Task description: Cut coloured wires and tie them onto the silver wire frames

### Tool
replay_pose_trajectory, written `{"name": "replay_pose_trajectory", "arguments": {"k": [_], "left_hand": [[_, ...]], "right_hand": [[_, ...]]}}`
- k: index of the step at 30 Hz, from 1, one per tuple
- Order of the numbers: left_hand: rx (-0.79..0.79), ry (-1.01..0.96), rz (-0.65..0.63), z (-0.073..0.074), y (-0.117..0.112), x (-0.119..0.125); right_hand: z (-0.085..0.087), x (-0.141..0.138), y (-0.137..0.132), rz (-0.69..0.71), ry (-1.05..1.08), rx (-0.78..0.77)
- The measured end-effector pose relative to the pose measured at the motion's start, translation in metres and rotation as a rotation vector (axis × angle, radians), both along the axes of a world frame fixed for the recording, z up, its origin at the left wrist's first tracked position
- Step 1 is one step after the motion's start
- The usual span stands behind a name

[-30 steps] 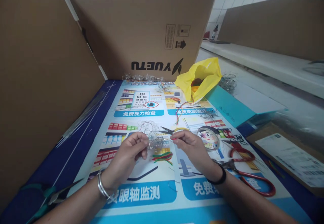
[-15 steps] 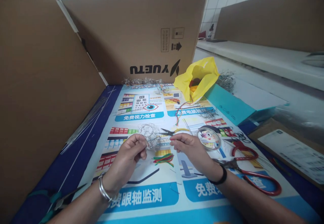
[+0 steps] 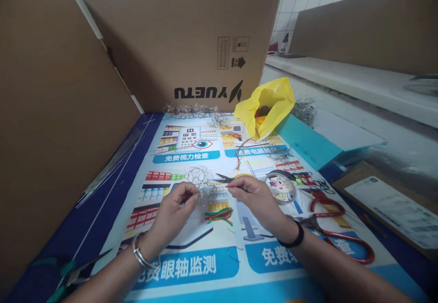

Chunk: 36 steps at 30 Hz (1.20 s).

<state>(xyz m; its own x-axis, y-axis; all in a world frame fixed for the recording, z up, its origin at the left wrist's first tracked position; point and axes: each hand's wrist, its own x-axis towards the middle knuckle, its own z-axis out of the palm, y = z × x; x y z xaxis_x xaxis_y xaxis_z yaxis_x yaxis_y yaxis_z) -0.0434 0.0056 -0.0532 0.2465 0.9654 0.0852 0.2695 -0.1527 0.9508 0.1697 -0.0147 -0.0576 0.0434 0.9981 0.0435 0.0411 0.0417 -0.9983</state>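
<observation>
My left hand [image 3: 178, 207] is closed, thumb against fingers, on the edge of a loose ball of thin wire [image 3: 199, 176] that stands up beyond the fingertips. My right hand [image 3: 249, 198] is pinched shut a little to the right of it, apart from the ball. A short red wire end [image 3: 229, 186] pokes out at its fingertips. Just beyond that hand lie pliers [image 3: 224, 178] with dark jaws and yellow handles, partly hidden by the hand. Below and between the hands is a small bundle of red, green and yellow wires [image 3: 219, 215].
Red-handled shears [image 3: 316, 223] lie by my right forearm, teal-handled scissors [image 3: 73, 273] by the left. Behind stand a yellow bag [image 3: 277, 111], wire scraps [image 3: 191, 109] and a cardboard panel [image 3: 153, 47]. A round clear dish [image 3: 281, 187] and a teal box [image 3: 311, 141] are on the right.
My left hand has turned slightly, its fingers curled tighter at the wire ball. A red wire end now shows at my right fingertips. The whole view has shifted a little.
</observation>
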Motion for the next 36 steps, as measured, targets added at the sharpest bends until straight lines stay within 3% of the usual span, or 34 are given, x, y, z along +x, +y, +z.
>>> {"name": "replay_pose_trajectory", "arguments": {"k": [8, 12, 20, 28, 36], "left_hand": [[0.152, 0.143, -0.039, 0.0, 0.0, 0.0], [0.217, 0.193, -0.048, 0.0, 0.0, 0.0], [0.374, 0.236, -0.108, -0.013, 0.003, -0.005], [0.45, 0.277, -0.119, -0.02, 0.006, -0.006], [0.545, 0.222, -0.12, -0.019, 0.008, -0.006]], "right_hand": [[0.007, -0.019, 0.01, 0.14, -0.118, 0.13], [0.002, -0.026, 0.015, 0.11, -0.191, 0.115], [-0.002, -0.023, 0.02, 0.089, 0.092, -0.06], [-0.019, -0.022, 0.017, 0.091, 0.246, -0.094], [-0.013, -0.022, 0.012, 0.065, 0.437, -0.204]]}}
